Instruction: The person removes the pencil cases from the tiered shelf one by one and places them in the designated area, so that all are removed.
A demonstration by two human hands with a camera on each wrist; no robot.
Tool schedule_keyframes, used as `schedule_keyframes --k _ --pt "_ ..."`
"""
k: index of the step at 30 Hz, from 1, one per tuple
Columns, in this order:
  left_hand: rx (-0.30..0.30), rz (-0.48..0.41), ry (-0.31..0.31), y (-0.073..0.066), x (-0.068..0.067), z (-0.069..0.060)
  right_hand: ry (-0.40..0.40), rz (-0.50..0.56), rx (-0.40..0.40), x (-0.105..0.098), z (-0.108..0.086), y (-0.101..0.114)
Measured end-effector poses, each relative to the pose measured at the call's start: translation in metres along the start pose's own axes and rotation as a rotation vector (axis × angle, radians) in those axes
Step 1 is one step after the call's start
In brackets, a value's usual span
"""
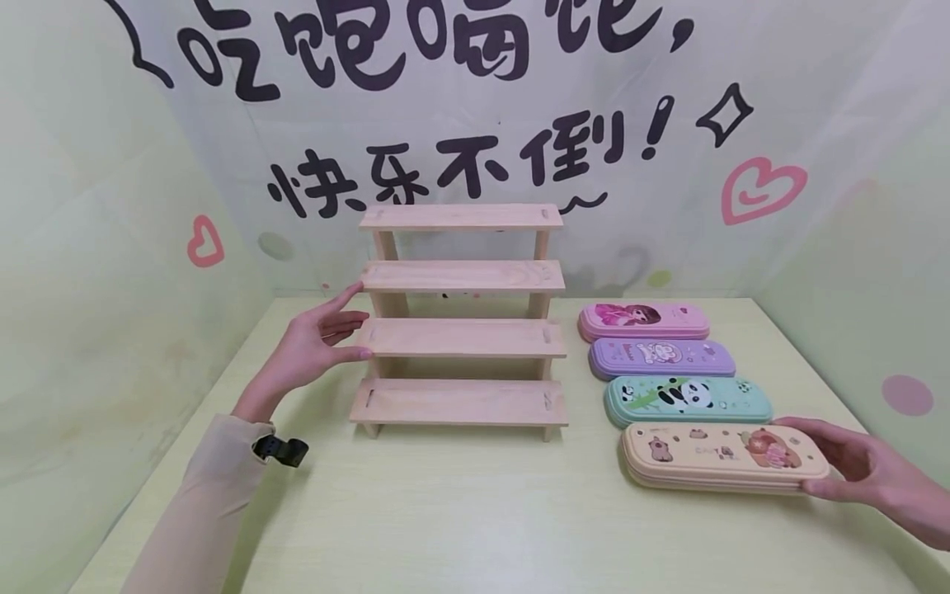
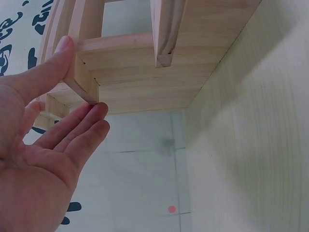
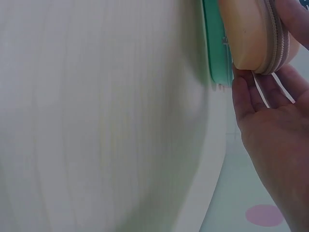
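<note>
A four-tier wooden display shelf (image 1: 456,337) stands on the table in the head view. At its left side my left hand (image 1: 308,351) grips the end of a lower tier, thumb on one edge and fingers on the other. One finger reaches up to the tier above. My right hand (image 1: 861,462) holds the right end of a cream pencil case (image 1: 716,450) between thumb and fingers. In the right wrist view, the zipped end of this case is lifted off the table. Just behind it lies a mint-green panda pencil case (image 1: 683,400).
Behind the green case lie a purple pencil case (image 1: 660,357) and a pink one (image 1: 646,320), in a row right of the shelf. A pale table (image 1: 460,520) carries everything. A printed back wall (image 1: 668,206) and side walls enclose it.
</note>
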State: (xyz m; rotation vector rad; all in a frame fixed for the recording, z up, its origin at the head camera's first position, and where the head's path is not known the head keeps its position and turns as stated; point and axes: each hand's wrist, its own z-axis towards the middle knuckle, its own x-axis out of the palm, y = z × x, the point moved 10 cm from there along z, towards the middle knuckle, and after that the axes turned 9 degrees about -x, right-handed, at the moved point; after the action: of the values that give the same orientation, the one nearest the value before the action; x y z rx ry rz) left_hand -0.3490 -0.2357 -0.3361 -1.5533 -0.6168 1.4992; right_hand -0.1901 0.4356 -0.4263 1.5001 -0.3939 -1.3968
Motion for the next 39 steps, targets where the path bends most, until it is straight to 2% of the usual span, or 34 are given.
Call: schedule_keyframes --k 9,21,26,39 --pt "-0.002 0.007 0.001 0.001 0.001 0.001 -0.005 -0.026 -0.011 0.0 0.001 0.0" --pt "0.006 0.002 0.0 0.0 0.0 0.001 -0.036 -0.191 -0.027 -0.001 0.007 0.005" --pt "0.004 -0.001 0.003 0.002 0.0 0.0 -0.038 -0.216 -0.047 -0.001 0.009 0.005" --pt "0.006 -0.014 0.002 -0.001 0.0 0.0 -0.041 -0.293 -0.028 -0.002 0.008 0.004"
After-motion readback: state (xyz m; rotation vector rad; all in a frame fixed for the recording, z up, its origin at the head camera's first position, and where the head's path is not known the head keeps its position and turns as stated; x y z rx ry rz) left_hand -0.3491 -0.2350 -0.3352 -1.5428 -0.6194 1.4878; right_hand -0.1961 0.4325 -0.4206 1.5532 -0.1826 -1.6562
